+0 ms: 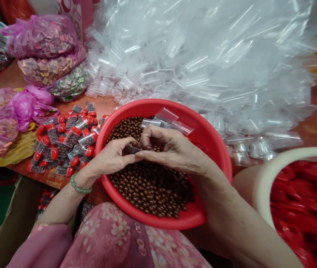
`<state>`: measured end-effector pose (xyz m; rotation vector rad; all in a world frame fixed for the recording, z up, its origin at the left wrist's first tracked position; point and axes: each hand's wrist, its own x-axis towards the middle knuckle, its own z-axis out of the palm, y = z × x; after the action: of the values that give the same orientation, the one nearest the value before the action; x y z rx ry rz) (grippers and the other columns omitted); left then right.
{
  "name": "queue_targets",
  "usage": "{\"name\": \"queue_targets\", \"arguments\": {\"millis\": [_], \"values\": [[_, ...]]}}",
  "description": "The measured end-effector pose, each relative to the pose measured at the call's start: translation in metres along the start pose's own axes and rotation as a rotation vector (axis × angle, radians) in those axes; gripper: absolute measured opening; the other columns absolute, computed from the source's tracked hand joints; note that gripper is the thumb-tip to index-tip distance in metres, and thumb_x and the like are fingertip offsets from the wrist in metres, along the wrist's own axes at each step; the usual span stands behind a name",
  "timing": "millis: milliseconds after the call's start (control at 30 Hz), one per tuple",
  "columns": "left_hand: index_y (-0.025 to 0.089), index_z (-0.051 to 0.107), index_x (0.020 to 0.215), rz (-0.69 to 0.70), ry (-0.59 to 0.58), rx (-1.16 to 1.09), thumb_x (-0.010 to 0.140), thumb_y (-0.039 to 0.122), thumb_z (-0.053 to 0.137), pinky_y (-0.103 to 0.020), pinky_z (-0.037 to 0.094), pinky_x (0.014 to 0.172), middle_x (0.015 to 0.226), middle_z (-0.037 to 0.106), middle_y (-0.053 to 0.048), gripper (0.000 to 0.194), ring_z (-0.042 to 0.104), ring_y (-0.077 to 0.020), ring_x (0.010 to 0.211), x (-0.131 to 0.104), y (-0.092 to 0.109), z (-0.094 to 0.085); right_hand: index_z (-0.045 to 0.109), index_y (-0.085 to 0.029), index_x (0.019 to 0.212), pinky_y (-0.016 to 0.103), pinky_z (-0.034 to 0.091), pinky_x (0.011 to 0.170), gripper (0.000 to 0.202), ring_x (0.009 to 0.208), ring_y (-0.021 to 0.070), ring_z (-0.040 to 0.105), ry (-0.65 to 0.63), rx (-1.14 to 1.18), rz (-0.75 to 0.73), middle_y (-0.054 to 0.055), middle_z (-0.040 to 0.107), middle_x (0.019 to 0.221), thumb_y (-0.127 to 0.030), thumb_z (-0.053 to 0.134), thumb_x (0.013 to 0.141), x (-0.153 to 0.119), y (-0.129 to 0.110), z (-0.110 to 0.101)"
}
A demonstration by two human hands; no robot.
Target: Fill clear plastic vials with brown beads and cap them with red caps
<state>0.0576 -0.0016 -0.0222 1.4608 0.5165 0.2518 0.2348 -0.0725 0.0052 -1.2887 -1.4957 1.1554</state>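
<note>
1 small tube [132, 149] is pinched by the left hand [114, 158], thumb and finger clamped on it, in the middle of the frame. The fingers of the right hand [172, 147] are bent close beside it; whether anything is held there cannot be told. Brown beads [153, 190] are heaped below in a red bowl [172, 222]. At the left, many red-capped packs [73, 136] look filled and done. Much seems to be left: a huge heap of clear tubes [175, 63] is seen up top, and red bits [300, 208] are kept in a pail [259, 186] at lower right.
</note>
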Motion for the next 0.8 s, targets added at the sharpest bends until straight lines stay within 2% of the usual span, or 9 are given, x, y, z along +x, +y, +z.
{"name": "queue_targets", "arguments": {"millis": [100,200,300,433,633,800], "values": [[0.013,0.061,0.09,-0.026,0.05,-0.088,0.078,0.034,0.074,-0.025,0.042,0.073,0.08,0.061,0.0,0.028,0.055,-0.0105,0.073,-0.0001,0.0038,0.0009,0.048,-0.02,0.071,0.023,0.035,0.055,0.036,0.06,0.009,0.04,0.022,0.085,0.03,-0.004,0.044,0.066,-0.041,0.076,0.076,-0.002,0.0007,-0.0002],[0.013,0.061,0.093,-0.07,0.053,-0.219,0.074,0.035,0.078,-0.027,0.046,0.077,0.085,0.065,-0.003,0.033,0.061,-0.0126,0.078,-0.0003,0.006,0.0013,0.053,-0.02,0.083,0.024,0.038,0.057,0.036,0.063,0.01,0.044,0.063,0.11,0.036,-0.003,0.046,0.072,-0.045,0.078,0.074,-0.0034,0.0034,-0.0009],[0.013,0.061,0.093,-0.099,-0.015,-0.286,0.068,0.037,0.082,-0.027,0.049,0.074,0.083,0.066,-0.002,0.041,0.062,-0.0121,0.076,0.0001,0.0062,0.0002,0.058,-0.02,0.091,0.025,0.039,0.061,0.03,0.068,0.0114,0.046,0.068,0.045,-0.017,-0.002,0.048,0.076,-0.04,0.076,0.077,-0.0027,0.0061,-0.0021],[0.013,0.062,0.093,-0.133,-0.13,-0.299,0.066,0.038,0.084,-0.024,0.049,0.068,0.078,0.065,0.0,0.043,0.06,-0.01,0.07,0.0007,0.0063,-0.0021,0.063,-0.02,0.097,0.027,0.04,0.066,0.025,0.07,0.0123,0.047,-0.024,-0.044,-0.044,-0.002,0.052,0.077,-0.03,0.075,0.076,-0.0009,0.0051,-0.003],[0.013,0.058,0.09,-0.15,-0.179,-0.327,0.067,0.039,0.084,-0.025,0.051,0.066,0.073,0.065,0.0,0.042,0.063,-0.0107,0.068,-0.0002,0.0044,-0.0031,0.057,-0.02,0.078,0.026,0.038,0.061,0.026,0.065,0.0115,0.045,-0.076,-0.01,0.057,-0.002,0.05,0.07,-0.036,0.076,0.074,-0.0015,0.0047,-0.0008],[0.013,0.058,0.094,-0.142,-0.153,-0.322,0.07,0.039,0.082,-0.025,0.053,0.068,0.077,0.067,-0.002,0.042,0.065,-0.0118,0.07,0.0002,0.0056,-0.0048,0.047,-0.021,0.071,0.025,0.036,0.057,0.039,0.062,0.011,0.043,0.012,0.034,0.06,-0.003,0.047,0.067,-0.045,0.078,0.073,-0.001,0.0041,0.002]]}}
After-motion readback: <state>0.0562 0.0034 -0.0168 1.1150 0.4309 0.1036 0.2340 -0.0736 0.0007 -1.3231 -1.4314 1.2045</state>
